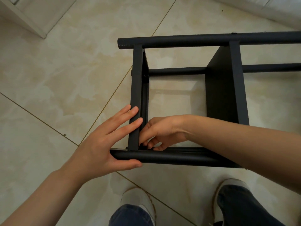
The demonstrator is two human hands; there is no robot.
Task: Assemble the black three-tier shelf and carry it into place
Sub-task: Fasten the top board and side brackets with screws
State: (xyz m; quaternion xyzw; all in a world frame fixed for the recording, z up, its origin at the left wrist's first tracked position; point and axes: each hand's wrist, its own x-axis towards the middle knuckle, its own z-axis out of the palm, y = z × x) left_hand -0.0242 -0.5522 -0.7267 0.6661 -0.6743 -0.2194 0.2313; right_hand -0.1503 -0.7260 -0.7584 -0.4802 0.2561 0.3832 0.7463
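The black shelf (218, 41) lies on its side on the tiled floor, its round poles running left to right and two flat tier panels standing between them. My left hand (104, 144) holds the end of the near pole (171, 156), thumb under it, straight fingers resting on the edge of the left tier panel (136, 88). My right hand (158, 134) reaches inside the frame at the corner where that panel meets the near pole. Its fingertips are curled and pinch something small and dark there; what it is I cannot tell.
My two feet in white shoes (138, 204) and dark trousers stand just in front of the shelf. A white furniture base (27, 15) sits at the top left and a white edge (260, 10) runs along the top right. Beige tiles surround the shelf.
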